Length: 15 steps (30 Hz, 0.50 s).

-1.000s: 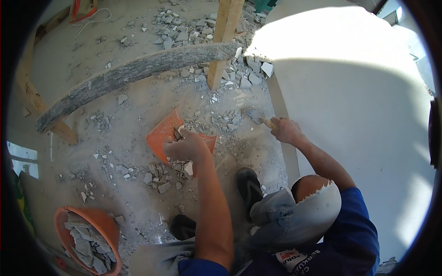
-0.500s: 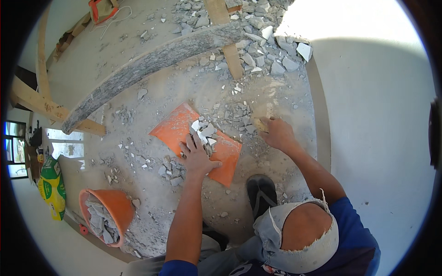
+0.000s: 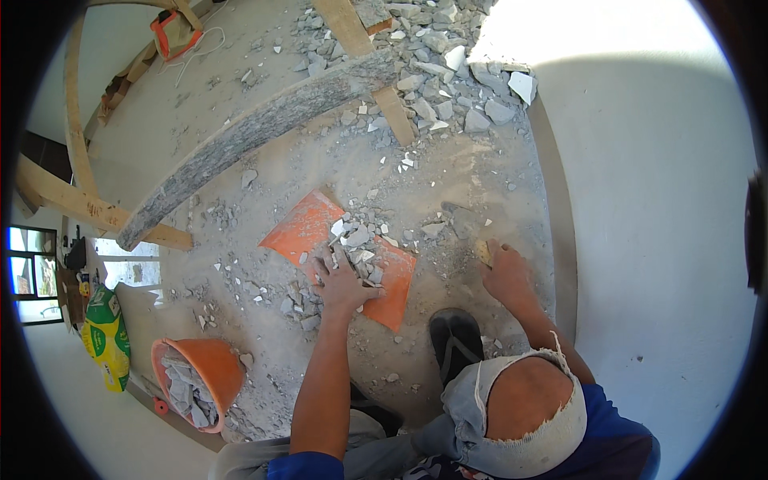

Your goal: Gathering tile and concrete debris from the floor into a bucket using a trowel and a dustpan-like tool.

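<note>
A curved orange plastic piece (image 3: 300,226) lies on the dusty floor in front of me, with grey and white rubble (image 3: 358,238) heaped across its middle. My left hand (image 3: 342,288) is spread over the near side of this piece, fingertips against the rubble and thumb out to the right. To the right, low over the floor, my right hand (image 3: 510,276) is closed around a small yellowish piece (image 3: 483,252). Most of that piece is hidden by the fingers, so its kind cannot be made out.
An orange bucket (image 3: 232,372) of broken chunks leans at the lower left, near a green and yellow sack (image 3: 106,336). A rough grey beam (image 3: 248,128) crosses beyond the orange piece. Rubble (image 3: 472,88) piles up at the far right beside the white wall (image 3: 648,224).
My right hand has moved right and nearer to me with the yellowish piece. More rubble now lies on the orange piece. My left hand stays at it, fingers still spread.
</note>
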Motion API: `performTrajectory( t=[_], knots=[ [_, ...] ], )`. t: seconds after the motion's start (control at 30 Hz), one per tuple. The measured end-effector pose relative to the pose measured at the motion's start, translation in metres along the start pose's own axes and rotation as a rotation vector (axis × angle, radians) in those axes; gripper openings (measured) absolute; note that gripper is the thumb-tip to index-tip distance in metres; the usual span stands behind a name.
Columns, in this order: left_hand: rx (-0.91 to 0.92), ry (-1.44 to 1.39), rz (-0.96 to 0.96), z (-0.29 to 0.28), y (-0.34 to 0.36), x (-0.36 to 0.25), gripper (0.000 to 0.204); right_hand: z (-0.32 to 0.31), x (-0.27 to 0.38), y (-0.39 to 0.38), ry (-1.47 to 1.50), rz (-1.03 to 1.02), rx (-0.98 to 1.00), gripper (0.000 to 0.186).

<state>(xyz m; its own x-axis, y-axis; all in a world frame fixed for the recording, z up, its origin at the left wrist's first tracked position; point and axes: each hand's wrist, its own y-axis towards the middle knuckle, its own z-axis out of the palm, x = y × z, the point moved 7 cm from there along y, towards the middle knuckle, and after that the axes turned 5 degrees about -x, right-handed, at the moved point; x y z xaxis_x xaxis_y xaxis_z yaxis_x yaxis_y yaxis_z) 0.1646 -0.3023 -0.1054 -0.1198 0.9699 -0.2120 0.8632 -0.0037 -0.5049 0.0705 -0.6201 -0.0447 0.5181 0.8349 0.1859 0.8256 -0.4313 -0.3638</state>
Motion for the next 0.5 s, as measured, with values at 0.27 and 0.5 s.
performTrajectory(
  t=[0.27, 0.5],
  knots=[
    [0.053, 0.012, -0.012, -0.007, -0.004, -0.002, 0.15, 0.001, 0.106, -0.012, 0.043, -0.466, 0.125, 0.039],
    [0.024, 0.022, -0.006, -0.007, -0.004, 0.004, 0.151, -0.023, 0.081, 0.06, 0.071, -0.373, -0.102, 0.035]
  ],
)
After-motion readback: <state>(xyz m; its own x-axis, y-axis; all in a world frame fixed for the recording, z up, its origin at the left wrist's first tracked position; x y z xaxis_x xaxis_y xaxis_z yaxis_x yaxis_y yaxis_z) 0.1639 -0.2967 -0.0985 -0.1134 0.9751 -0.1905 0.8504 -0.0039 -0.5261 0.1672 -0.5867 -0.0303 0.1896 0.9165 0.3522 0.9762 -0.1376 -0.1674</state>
